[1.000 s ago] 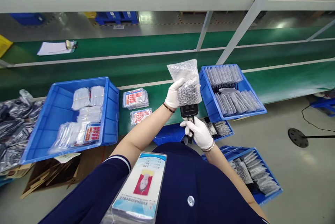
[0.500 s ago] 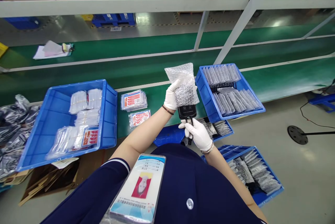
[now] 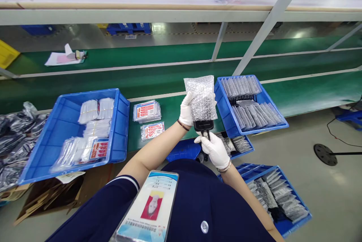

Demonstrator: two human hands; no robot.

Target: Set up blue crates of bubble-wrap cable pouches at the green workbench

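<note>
My left hand [image 3: 186, 109], in a white glove, grips the side of a clear bubble-wrap bag [image 3: 200, 94] held upright above the green bench. A black device [image 3: 203, 125] sticks out of the bag's lower opening, most of it inside. My right hand [image 3: 214, 148], also gloved, holds the device's lower end and its black cord just below the bag. Both hands are in front of my chest, left of a blue bin of wrapped pieces [image 3: 250, 102].
A large blue bin [image 3: 68, 128] with white packets and red-printed bags sits at left. Red-printed bags [image 3: 147, 110] lie on the green bench [image 3: 158, 83]. More blue bins [image 3: 278, 194] of wrapped pieces stand low at right. Grey foil bags [image 3: 14, 136] pile at far left. A white shelf runs overhead.
The black device has slid further up into the bubble-wrap bag; less of it shows below. My right hand has risen closer to the bag.
</note>
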